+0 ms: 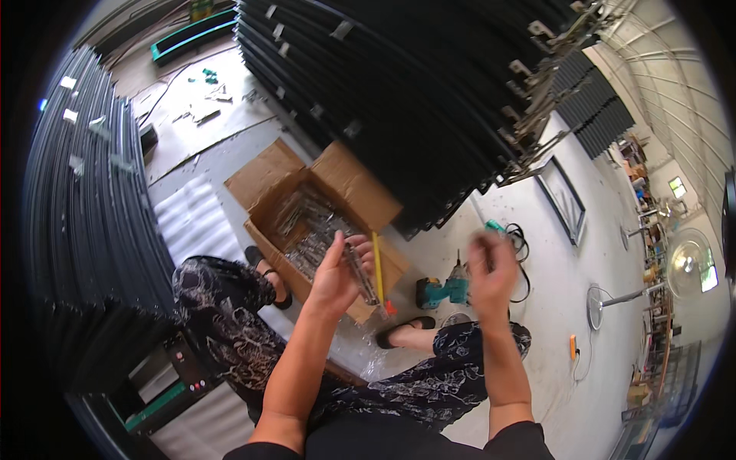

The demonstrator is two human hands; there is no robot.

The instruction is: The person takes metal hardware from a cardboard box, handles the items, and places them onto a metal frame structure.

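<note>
My left hand point(337, 276) is closed around a slim grey metal hardware strip point(359, 274), which slants down across the fingers. Below it stands an open cardboard box point(356, 188), its flaps folded out. Inside lie several similar metal pieces point(307, 249), some seemingly in clear plastic. My right hand point(493, 276) is raised on the right, away from the box, with its fingers curled and smeared by motion. Whether it holds anything cannot be made out. Nearest to it on the floor is a teal cordless drill point(452, 290) with a dark battery.
A yellow strip point(377, 268) with a red end lies against the box. Stacks of black frames rise at the left point(92, 192) and ahead point(383, 100). A black cable point(523, 261), a dark rectangular frame point(563, 201) and a standing fan point(596, 308) are on the right.
</note>
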